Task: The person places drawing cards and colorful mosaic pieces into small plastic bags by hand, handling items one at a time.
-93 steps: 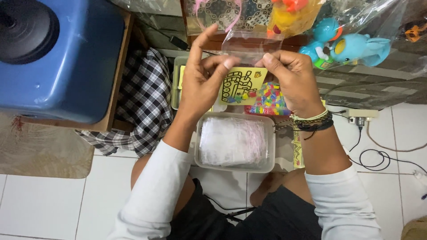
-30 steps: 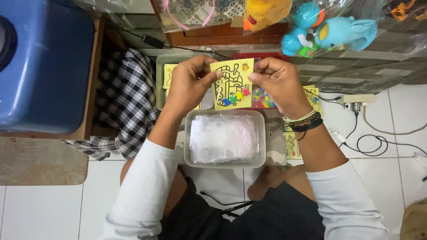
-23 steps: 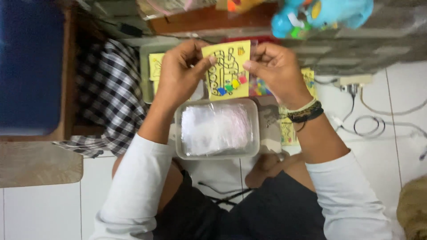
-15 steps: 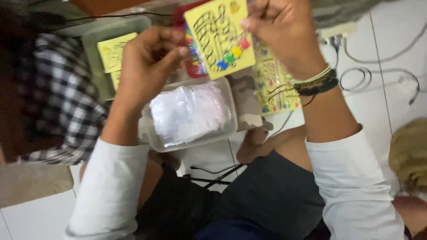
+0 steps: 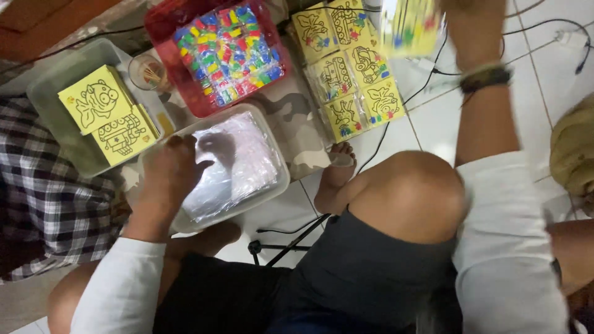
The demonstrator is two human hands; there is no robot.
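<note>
Glossy clear plastic sleeves (image 5: 232,164) fill a translucent plastic tub (image 5: 279,185) beside matt checked cloth (image 5: 37,204).

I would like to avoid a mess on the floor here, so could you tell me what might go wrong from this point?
1. The right hand holds a bagged yellow card at the frame's blurred top edge; a loose grip could drop it among the cables.
2. The left hand reaches into the clear tub of plastic bags; it might grab several at once.
3. The knee is near the finished cards and could scatter them.
</note>
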